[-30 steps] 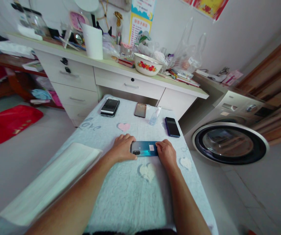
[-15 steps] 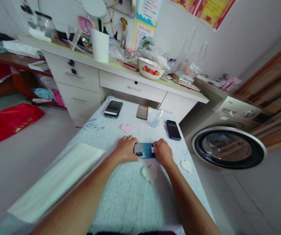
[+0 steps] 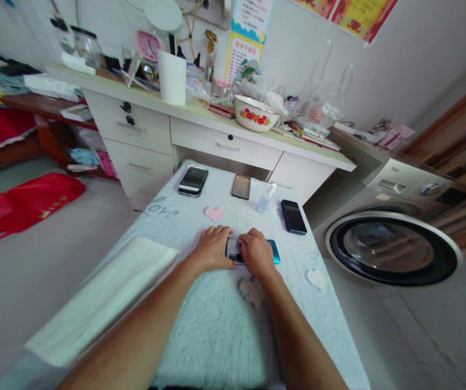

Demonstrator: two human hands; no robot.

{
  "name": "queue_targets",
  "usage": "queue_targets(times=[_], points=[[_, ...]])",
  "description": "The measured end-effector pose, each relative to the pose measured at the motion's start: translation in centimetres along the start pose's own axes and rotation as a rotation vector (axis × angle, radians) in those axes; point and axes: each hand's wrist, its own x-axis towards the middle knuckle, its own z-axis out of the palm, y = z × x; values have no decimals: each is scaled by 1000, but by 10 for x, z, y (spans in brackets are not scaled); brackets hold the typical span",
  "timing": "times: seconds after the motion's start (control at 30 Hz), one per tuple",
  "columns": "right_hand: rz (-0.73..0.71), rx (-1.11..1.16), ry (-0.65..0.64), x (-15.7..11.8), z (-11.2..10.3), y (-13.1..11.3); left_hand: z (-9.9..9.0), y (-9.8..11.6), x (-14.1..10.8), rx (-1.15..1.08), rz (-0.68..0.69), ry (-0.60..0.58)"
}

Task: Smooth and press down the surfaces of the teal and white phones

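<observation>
A blue smartphone [image 3: 275, 251] lies back up on the cloth-covered table, its camera block toward my left hand. My left hand [image 3: 215, 249] grips the phone's left end between thumb and fingers. Across the middle of the phone's back, my right hand [image 3: 258, 252] presses down with curled fingers; whatever is under them is hidden. The phone's bright blue right end shows beyond that hand. Farther up the table are a clear spray bottle [image 3: 265, 198], a brownish phone case [image 3: 241, 187] and a dark phone [image 3: 293, 216].
Two stacked phones [image 3: 193, 181] lie at the table's far left. A folded white cloth [image 3: 105, 300] runs along the left edge. Behind the table stands a white desk [image 3: 224, 145] with a flowered bowl [image 3: 256, 115]. A washing machine [image 3: 391, 246] is on the right.
My right hand has slid left from the phone's right end to its middle, uncovering the blue end. My left hand keeps its hold. The camera view has shifted slightly.
</observation>
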Motion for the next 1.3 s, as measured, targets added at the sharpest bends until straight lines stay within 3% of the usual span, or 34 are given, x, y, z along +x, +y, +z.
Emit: queue_targets(times=[0.43,0.6,0.93,1.3], points=[[261,-16,51,-6,-12,40,-6,-1,-4,82,-45,-16],[334,-50,41,-5,-10,42,-9,-5,-4,75,-27,-48],[57,23,7,3,1,4,-5,-7,-3,90,-37,-19],[-171,63,-4,9,5,-16,-1,-8,-1,68,-79,-10]])
